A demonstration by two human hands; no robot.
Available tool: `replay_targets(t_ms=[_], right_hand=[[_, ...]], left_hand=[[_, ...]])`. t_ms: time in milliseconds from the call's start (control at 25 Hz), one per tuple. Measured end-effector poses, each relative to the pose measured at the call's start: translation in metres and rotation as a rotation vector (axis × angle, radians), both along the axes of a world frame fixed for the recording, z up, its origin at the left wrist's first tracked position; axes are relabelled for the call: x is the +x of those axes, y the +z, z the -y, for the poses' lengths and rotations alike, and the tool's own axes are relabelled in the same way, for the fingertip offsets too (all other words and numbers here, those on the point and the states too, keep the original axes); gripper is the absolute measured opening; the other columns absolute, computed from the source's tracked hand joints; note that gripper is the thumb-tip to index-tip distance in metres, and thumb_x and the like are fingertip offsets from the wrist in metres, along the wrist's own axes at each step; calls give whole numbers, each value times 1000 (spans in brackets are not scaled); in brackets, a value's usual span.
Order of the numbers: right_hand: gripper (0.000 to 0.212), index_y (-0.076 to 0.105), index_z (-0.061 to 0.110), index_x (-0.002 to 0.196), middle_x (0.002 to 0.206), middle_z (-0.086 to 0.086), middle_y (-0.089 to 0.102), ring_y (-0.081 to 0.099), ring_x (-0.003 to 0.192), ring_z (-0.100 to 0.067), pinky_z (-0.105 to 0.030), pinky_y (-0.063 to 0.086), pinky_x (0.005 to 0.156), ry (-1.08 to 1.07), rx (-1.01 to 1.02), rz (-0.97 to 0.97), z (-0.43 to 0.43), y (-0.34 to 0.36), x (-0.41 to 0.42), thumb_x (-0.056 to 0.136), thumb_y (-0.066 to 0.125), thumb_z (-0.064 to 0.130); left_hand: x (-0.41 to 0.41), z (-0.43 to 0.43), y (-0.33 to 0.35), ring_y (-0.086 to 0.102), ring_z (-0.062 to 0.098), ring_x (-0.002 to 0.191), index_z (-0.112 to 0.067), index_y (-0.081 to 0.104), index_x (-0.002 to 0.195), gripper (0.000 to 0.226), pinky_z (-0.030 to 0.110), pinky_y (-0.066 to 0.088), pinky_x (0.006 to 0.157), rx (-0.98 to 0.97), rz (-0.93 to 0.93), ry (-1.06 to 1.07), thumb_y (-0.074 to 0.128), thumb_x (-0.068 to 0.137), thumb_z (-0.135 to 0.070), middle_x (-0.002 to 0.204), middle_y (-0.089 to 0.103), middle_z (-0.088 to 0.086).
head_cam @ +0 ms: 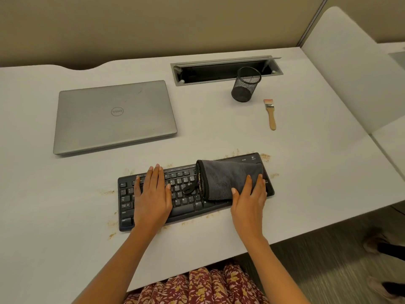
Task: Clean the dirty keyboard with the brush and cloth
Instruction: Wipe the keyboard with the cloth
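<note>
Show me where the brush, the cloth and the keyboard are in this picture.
brush (271,118), head view, on its wooden handle.
cloth (228,181), head view, on the middle of the grey fabric.
keyboard (183,209), head view, on the space bar.

free: desk (208,128) between laptop (115,116) and brush (270,114) | obstacle: pen cup (246,85)

One wide-angle camera rode on the person's head, facing forward and steeply down over the white desk (54,216). It sat close: both forearms (135,249) showed at the near edge, the keyboard (183,210) lay just below centre, and the beige partition (131,29) closed the far side. Desk edges bowed outward near the corners.
</note>
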State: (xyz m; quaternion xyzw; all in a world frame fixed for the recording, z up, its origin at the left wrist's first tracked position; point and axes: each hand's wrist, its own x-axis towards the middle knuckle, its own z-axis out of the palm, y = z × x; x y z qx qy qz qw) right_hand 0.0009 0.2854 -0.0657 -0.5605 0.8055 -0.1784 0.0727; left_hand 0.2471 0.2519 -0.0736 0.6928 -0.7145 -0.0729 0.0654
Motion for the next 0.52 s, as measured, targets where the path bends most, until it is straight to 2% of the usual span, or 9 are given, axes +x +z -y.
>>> replay_targets(t_ms=[160,320,520], right_hand=[[57,38,-2,143,153,-30,23,23,140,-46,-64,26,111,0,13,48,11,0,0,98,49,31],[59,38,0,143,153,-27,24,25,139,-45,-62,27,112,58,-20,51,22,0,-15,98,40,38],[54,36,0,144,154,-25,21,22,141,-43,-62,31,110,49,-84,64,-1,-1,6,102,41,33]], left_hand=[[0,0,1,20,21,149,-9,27,154,62,51,13,120,3,-2,5,16,101,-39,160,28,6],[0,0,0,21,21,149,-10,28,154,62,51,13,120,8,-2,1,16,101,-39,160,28,6],[0,0,1,20,21,149,-10,28,154,63,51,13,120,4,-3,1,14,101,-40,160,28,6]])
